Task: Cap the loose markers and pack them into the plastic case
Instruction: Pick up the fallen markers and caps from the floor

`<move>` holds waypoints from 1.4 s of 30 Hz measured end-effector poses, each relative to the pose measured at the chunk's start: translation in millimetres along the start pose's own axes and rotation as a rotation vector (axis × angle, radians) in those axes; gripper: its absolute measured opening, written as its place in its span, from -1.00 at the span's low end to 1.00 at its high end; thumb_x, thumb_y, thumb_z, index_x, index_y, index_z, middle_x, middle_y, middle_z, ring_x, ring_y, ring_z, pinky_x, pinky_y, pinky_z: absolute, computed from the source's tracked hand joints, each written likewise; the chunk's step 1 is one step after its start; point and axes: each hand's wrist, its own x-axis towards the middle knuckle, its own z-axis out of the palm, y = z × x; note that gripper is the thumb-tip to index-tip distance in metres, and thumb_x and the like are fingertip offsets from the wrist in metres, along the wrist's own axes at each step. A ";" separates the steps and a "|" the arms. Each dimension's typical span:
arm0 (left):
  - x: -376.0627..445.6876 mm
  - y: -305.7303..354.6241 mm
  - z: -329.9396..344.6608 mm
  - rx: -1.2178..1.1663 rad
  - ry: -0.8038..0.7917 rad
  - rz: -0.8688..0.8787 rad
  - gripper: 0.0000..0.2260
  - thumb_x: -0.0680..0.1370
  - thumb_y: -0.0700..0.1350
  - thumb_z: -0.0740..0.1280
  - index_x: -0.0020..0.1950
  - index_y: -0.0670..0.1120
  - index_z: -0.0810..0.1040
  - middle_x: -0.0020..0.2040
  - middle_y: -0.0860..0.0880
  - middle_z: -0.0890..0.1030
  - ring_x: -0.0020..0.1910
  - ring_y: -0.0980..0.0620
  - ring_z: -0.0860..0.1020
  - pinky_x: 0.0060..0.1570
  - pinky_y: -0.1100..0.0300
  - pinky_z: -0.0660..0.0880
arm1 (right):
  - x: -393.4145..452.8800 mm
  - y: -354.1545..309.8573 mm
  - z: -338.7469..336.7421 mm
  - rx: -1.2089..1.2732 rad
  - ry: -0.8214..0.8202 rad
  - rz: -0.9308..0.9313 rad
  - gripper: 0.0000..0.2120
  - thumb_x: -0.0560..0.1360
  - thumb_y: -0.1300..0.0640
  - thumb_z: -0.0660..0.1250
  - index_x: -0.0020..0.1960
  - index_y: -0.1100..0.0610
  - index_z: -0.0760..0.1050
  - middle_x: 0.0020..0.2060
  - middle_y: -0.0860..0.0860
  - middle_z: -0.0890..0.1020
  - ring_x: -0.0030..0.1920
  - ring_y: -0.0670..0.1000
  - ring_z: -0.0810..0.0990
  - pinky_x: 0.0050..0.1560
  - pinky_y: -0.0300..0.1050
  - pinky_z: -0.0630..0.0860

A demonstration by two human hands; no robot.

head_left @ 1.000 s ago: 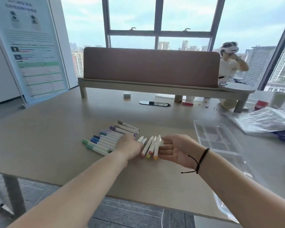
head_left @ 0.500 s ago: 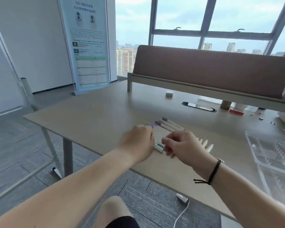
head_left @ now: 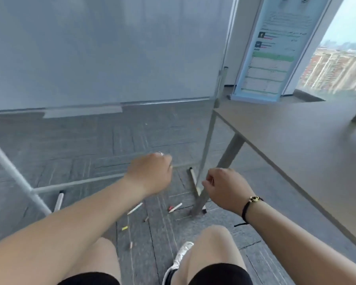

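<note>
I look down at the grey carpet beside the table. Several loose markers lie scattered there: a white one with a black end (head_left: 59, 201), another by the stand leg (head_left: 193, 176), one with a red cap (head_left: 175, 207) and a plain white one (head_left: 135, 208). A yellow cap (head_left: 124, 228) lies apart. My left hand (head_left: 152, 173) and my right hand (head_left: 224, 188) hang in the air above them, fingers curled, with nothing showing in either. The plastic case is out of view.
The wooden table (head_left: 296, 140) fills the right side, its slanted leg (head_left: 231, 150) near my right hand. A whiteboard (head_left: 103, 50) on a metal stand (head_left: 203, 177) rises ahead, its base bars crossing the floor. A banner (head_left: 271, 48) stands behind. My knees and a white shoe (head_left: 181, 258) are below.
My view has swung left and down from the tabletop to the floor. Both hands have left the row of markers on the table and now hover over the carpet.
</note>
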 end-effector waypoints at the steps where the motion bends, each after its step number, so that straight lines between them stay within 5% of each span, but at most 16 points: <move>1: -8.6 -29.0 7.4 0.006 -0.023 -0.068 -0.79 0.64 -0.02 0.10 -0.06 -0.07 0.47 -0.04 -0.07 0.56 -0.04 -0.16 0.56 -0.20 0.08 0.39 | 15.9 -14.1 18.4 0.010 -0.040 -0.022 -0.77 0.55 -0.01 0.22 -0.23 0.05 0.46 -0.32 -0.04 0.55 -0.24 0.08 0.55 -0.25 -0.06 0.52; 8: -77.0 -205.1 82.8 -0.013 -0.218 -0.483 -0.85 0.62 0.01 0.16 0.00 0.03 0.49 -0.09 0.03 0.61 -0.10 -0.04 0.55 -0.20 0.10 0.46 | 106.6 -101.7 181.8 0.079 -0.286 -0.136 -0.82 0.57 -0.02 0.19 -0.07 0.03 0.52 -0.14 -0.03 0.63 -0.12 0.07 0.59 -0.13 -0.06 0.55; 18: -138.9 -369.3 238.4 -0.088 -0.476 -0.837 -0.88 0.60 0.04 0.23 -0.08 0.06 0.50 -0.17 0.07 0.56 -0.15 -0.01 0.51 -0.19 0.12 0.40 | 180.2 -147.0 403.3 -0.088 -0.646 -0.264 -0.83 0.59 0.03 0.12 0.07 0.03 0.46 -0.03 0.02 0.60 -0.09 0.11 0.58 -0.13 -0.06 0.51; 23: -161.4 -418.6 327.1 -0.199 -0.468 -1.033 -0.85 0.60 0.02 0.25 -0.10 0.01 0.55 -0.14 0.03 0.59 -0.16 -0.04 0.55 -0.18 0.11 0.49 | 225.5 -144.4 482.5 -0.208 -0.774 -0.406 -0.79 0.62 0.03 0.12 0.17 0.04 0.45 0.01 0.02 0.60 -0.07 0.07 0.59 -0.06 -0.03 0.58; 28: -184.0 -449.5 404.6 -0.262 -0.410 -1.245 -0.80 0.58 -0.08 0.28 -0.11 -0.13 0.65 -0.18 -0.10 0.65 -0.08 -0.18 0.59 -0.12 0.07 0.52 | 251.5 -126.2 564.3 -0.226 -0.773 -0.386 -0.84 0.61 0.07 0.13 0.11 0.02 0.45 -0.14 -0.05 0.55 -0.24 -0.05 0.57 -0.30 -0.13 0.50; 32: -212.3 -478.5 439.5 -0.211 -0.405 -1.319 -0.86 0.59 -0.07 0.30 0.00 -0.07 0.63 -0.01 -0.08 0.66 0.00 -0.14 0.59 -0.08 0.08 0.53 | 258.1 -122.2 615.5 -0.136 -0.721 -0.269 -0.84 0.61 0.02 0.16 0.12 0.00 0.47 -0.25 -0.12 0.56 -0.30 -0.09 0.57 -0.33 -0.17 0.49; 38: -221.9 -512.6 467.6 -0.114 -0.438 -1.306 -0.79 0.59 0.03 0.35 -0.12 -0.09 0.54 -0.25 -0.11 0.64 -0.30 -0.10 0.63 -0.33 0.03 0.56 | 272.9 -133.4 650.3 -0.073 -0.721 -0.312 -0.80 0.61 0.00 0.19 0.18 0.01 0.49 -0.19 -0.11 0.62 -0.29 -0.14 0.62 -0.25 -0.12 0.65; 42: -209.1 -530.1 487.1 -0.110 -0.405 -1.260 -0.77 0.58 0.08 0.35 0.10 -0.06 0.50 -0.05 -0.05 0.57 -0.23 -0.04 0.56 -0.31 0.10 0.46 | 273.5 -136.5 654.0 -0.028 -0.744 -0.260 -0.83 0.62 0.00 0.21 0.15 0.01 0.49 -0.12 -0.09 0.63 -0.30 -0.16 0.61 -0.35 -0.24 0.56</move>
